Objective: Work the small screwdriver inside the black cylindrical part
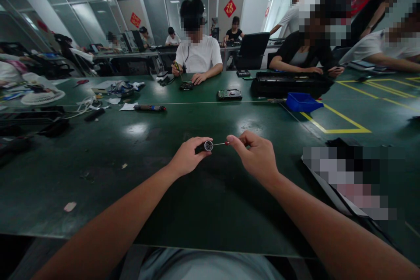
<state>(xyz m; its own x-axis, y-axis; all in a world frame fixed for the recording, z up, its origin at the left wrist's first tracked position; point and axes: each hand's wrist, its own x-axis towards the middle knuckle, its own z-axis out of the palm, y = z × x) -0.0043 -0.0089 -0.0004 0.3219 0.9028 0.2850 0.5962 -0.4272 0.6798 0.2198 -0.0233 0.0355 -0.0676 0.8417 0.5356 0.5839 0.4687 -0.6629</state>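
My left hand (187, 157) has its grip closed around a small black cylindrical tool (204, 146), whose round silvery end faces me, held just above the dark green counter (131, 170). My right hand (257, 155) pinches a thin metal bit (219, 144) with a red collar, its tip meeting the tool's end. Farther off lie a blue tray (302, 101) and a circuit board (229, 94).
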